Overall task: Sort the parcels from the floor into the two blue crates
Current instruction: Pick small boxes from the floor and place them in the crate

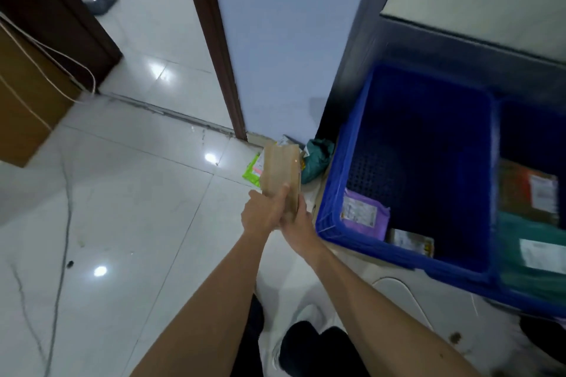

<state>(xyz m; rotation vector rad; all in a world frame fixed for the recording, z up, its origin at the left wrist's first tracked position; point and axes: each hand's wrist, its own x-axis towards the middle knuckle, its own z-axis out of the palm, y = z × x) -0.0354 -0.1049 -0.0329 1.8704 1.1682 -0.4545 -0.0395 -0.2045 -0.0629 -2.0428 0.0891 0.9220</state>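
Between your two hands, held upright above the white tiled floor (137, 208), is a flat brown paper parcel (280, 168). Your left hand (262, 217) is wrapped round its lower end with a digit lying up its face, and your right hand (295, 222) clasps the same end from the other side, fingers curled onto its right edge. The parcel is in the air, just left of the near blue plastic crate (346, 162) and not over its rim. Behind it on the floor, at the foot of the pale blue wall (275, 40), lie a lime-green plastic mailer (251, 174) and a crumpled dark green bag (317, 159), the bag just beside the crate's corner. Inside that crate, a purple mailer with a white label (366, 216) leans at the near left corner and a small pale packet (410, 242) lies beside it. The second blue crate (526, 131) stands flush on its right and holds a brown box with a label (526, 190) and a teal-green parcel (533, 248). Farther left, a dark brown door frame (214, 40) rises from the floor, and a white cable (46, 49) hangs along a tan cabinet (24, 101).
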